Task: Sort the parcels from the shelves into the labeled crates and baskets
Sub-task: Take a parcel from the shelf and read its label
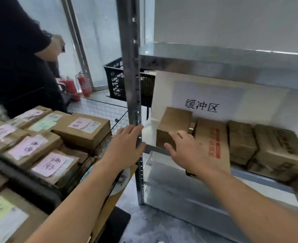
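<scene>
Small brown parcel [173, 127]: stood on the shelf just right of the steel upright [129, 76], with a red-printed carton [213, 137] close on the side away from the upright. Right hand [186, 149] is laid open on the parcel's near face, fingers spread and not closed; left hand [127, 144] is rested open against the upright. A clean lift is judged best obtained if opposite faces are gripped and the parcel is drawn straight out, clear of the upright.

The left arm [74, 199] and right arm [250, 207] are bare and long. The left grip [127, 146] and right grip [186, 151] are bare hands.
</scene>
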